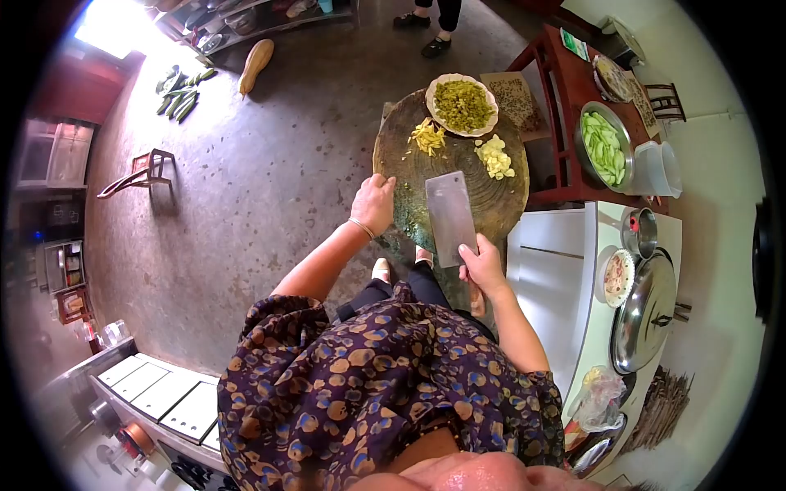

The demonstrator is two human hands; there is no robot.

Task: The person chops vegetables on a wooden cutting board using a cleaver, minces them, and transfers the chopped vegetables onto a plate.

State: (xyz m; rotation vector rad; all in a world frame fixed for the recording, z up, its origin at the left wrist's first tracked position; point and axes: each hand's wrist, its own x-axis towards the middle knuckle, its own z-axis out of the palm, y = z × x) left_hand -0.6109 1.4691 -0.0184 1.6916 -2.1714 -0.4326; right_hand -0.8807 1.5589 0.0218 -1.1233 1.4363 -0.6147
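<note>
My right hand is wrapped round the wooden handle of a cleaver. Its broad blade lies over the near part of a round wooden chopping block, angled away from me. My left hand is at the block's left edge, fingers curled against the rim. On the block are a small heap of yellow strips, a pile of sliced pale pieces that look like garlic, and, at the far side, a scalloped bowl of chopped green pieces.
To the right stand a red table with a metal basin of sliced green vegetable and a white counter with a large lidded pan. A small stool, green vegetables and a squash are on the floor. A person's feet are ahead.
</note>
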